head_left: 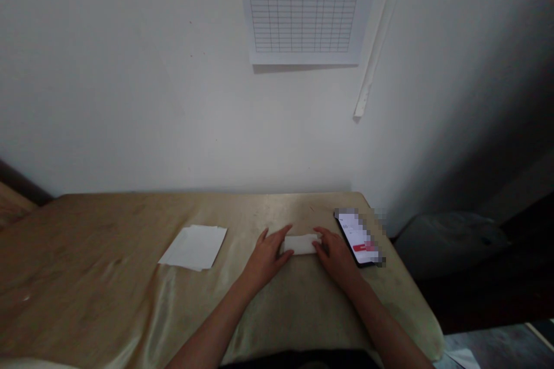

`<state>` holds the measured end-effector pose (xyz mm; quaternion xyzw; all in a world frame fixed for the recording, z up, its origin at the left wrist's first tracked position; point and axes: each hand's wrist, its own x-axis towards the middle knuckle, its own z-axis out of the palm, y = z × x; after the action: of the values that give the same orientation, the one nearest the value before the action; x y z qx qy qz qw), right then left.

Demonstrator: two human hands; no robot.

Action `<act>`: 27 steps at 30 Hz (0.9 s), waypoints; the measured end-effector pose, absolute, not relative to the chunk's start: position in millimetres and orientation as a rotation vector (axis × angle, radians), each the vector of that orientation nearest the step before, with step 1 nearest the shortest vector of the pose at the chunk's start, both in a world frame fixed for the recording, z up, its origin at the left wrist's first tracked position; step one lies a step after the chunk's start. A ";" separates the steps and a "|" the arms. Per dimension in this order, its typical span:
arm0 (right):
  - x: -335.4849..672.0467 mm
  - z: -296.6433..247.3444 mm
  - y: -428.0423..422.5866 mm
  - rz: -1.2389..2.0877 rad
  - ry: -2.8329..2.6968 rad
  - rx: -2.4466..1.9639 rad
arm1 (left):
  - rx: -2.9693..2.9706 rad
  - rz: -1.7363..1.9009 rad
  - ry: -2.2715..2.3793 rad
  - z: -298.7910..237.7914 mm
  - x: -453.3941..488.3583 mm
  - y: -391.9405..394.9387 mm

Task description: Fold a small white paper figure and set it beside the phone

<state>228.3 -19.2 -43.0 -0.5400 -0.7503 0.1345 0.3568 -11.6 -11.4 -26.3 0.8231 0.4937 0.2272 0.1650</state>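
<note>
Your left hand (270, 249) and right hand (332, 248), thumbs parted from forefingers, are at opposite ends of a white paper strip (302, 244), lower centre; whether they pinch it cannot be told. It looks plain, narrow and oblong, lying crosswise on the tan table (108, 242).

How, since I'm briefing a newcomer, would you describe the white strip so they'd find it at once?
On the cloth-covered table against the wall, look between the white sheets and the phone. There, the left hand and right hand are at opposite ends of the white strip, much narrower than the sheets.
</note>
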 end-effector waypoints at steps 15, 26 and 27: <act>235.7 -43.0 -18.8 0.142 -2.078 -1.294 | 2.557 0.643 1.401 -24.8 -17.6 -11.8; 238.0 -47.5 -16.8 0.145 -2.139 -1.297 | 2.597 0.680 1.520 -22.2 -18.8 -14.9; 238.0 -47.4 -16.7 0.144 -2.142 -1.299 | 2.599 0.681 1.525 -21.6 -18.7 -15.1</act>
<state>238.0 -16.7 -47.4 -0.4921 -0.8113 0.0544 0.3110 -18.7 -15.1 -21.6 0.8410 0.4934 0.2204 0.0262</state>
